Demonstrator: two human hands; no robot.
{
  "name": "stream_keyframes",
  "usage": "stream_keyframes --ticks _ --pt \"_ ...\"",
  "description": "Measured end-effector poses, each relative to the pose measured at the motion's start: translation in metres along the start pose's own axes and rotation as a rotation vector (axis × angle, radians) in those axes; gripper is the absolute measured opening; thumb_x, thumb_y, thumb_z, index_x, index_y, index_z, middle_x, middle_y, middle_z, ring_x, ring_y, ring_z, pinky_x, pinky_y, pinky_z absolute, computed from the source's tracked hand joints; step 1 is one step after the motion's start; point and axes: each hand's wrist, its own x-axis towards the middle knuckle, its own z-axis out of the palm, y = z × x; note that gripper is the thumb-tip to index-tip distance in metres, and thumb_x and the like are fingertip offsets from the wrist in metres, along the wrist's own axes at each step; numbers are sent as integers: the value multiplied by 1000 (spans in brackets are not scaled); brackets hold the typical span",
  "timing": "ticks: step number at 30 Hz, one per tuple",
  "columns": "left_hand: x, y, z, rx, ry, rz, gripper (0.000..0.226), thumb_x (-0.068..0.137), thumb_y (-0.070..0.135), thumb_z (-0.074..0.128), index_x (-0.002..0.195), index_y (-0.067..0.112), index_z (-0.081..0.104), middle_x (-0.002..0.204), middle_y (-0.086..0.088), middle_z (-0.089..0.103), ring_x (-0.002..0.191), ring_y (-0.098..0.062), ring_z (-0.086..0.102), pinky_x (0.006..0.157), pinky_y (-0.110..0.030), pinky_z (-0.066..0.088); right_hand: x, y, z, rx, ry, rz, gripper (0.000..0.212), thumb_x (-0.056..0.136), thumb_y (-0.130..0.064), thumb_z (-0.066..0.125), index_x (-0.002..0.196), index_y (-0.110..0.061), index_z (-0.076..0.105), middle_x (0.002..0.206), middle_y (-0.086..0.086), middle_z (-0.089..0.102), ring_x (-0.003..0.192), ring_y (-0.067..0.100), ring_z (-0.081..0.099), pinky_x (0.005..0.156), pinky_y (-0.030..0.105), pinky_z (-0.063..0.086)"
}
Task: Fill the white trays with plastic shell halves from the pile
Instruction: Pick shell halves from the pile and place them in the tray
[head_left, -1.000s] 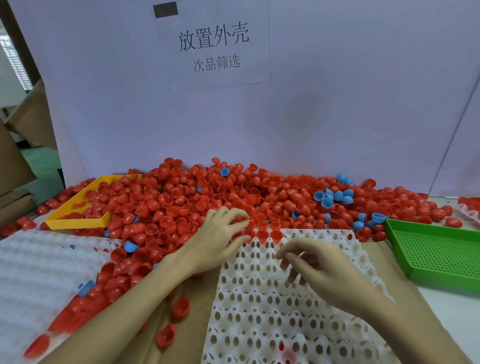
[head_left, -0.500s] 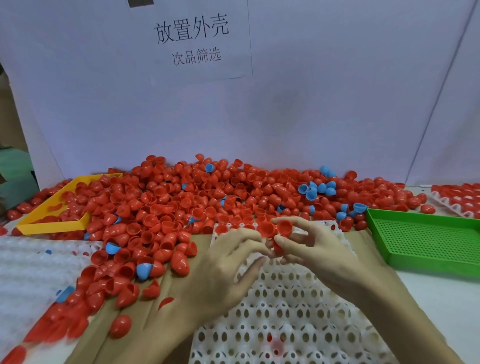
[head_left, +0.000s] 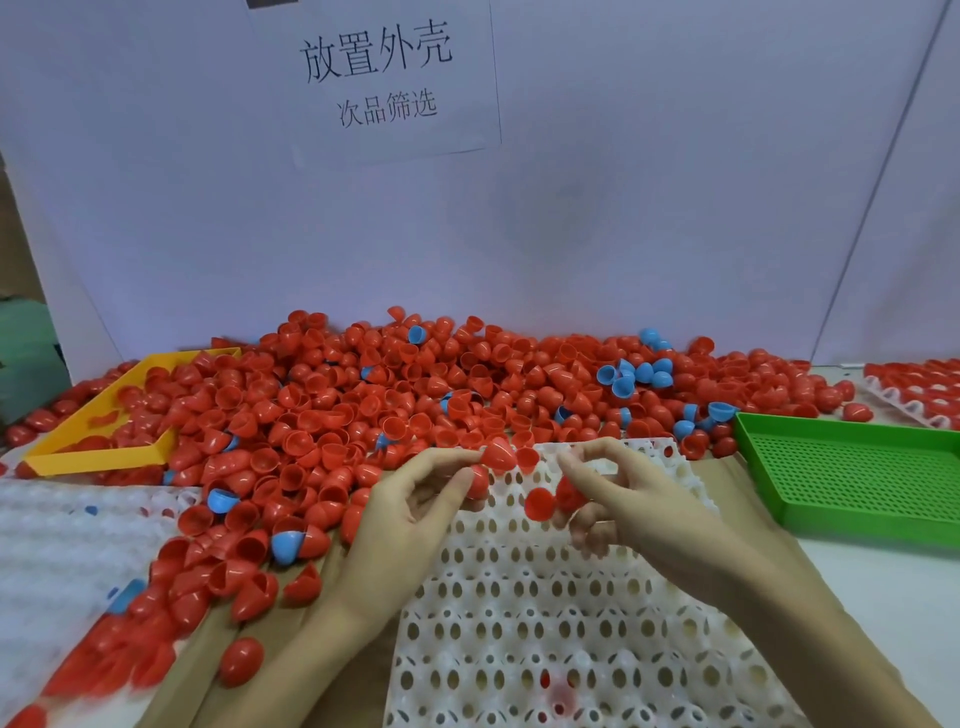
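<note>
Both hands pinch glossy red shells (head_left: 497, 453) over the white tray (head_left: 571, 623): left hand (head_left: 410, 512) at 9 o'clock, right hand (head_left: 623, 512) opposite (tray's near edge cut off).

pale lavender backboard (head_left: 623, 208) behind the table (head_left: 883, 597); paper sign (head_left: 374, 78) with printed chinese characters taped on it; cardboard (head_left: 15, 249) at far left.

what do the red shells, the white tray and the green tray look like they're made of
Red shells: thin glossy moulded plastic, showing highlights.
White tray: matte, slightly translucent plastic by its look, with rows of moulded holes.
Green tray: rigid plastic, perforated mesh floor, smooth rim.
</note>
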Motion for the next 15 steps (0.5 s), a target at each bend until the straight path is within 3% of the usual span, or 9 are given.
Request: stream_keyframes --ticks 2,4,6,8,9,11,13,15 --pt "0 -1 -3 -4 20 -16 22 99 31 64 117 29 76 111 9 78 104 -15 75 96 -28 59 2 2 0 -28 88 29 50 93 -56 64 114 -11 57 75 10 73 57 15 61 50 24 46" --pt "-1 -1 -4 9 25 -14 22 98 34 65 116 31 76 111 11 77 105 -13 74 95 -26 57 3 3 1 65 123 20 49 94 -53 65 114 -8 59 77 6 73 61 13 63 54 23 50" --pt "-2 1 -3 15 23 6 21 98 34 65 115 31 76 111 13 77 105 -8 73 91 -20 57 4 2 1 269 92 -72 47 95 -39 69 131 -13 57 102 6 80 92 16 77 79 29 61" --pt "-3 2 -2 23 23 15 19 99 31 65 114 30 76 110 13 77 104 -8 73 88 -17 56 4 0 -1 416 37 -133 61 93 -24 75 146 -33 46 130 9 73 120 22 72 107 39 54" --pt "-3 3 -1 24 19 13 18 100 28 66 114 29 76 110 13 77 104 -9 73 88 -18 56 3 1 -1 415 17 -149 69 92 -18 76 149 -38 43 136 9 70 124 23 69 110 41 53" --pt "-4 4 0 27 -7 10 19 101 21 67 115 27 76 110 13 77 105 -8 73 89 -17 56 2 2 0 307 -12 -168 64 94 -12 74 149 -32 46 135 9 71 124 23 70 104 37 57" --pt "-5 6 0 36 -37 17 20 100 20 68 116 26 76 112 14 77 110 -6 71 93 -15 54 -1 1 4 174 -47 -168 47 99 -14 69 144 -18 55 128 7 75 118 24 72 97 33 60" --pt "-7 8 1 51 -62 37 21 99 22 69 117 27 76 114 13 76 113 -7 70 95 -16 53 -4 0 7 74 -70 -167 39 100 -24 68 139 -20 62 121 6 77 111 25 75 94 35 62"
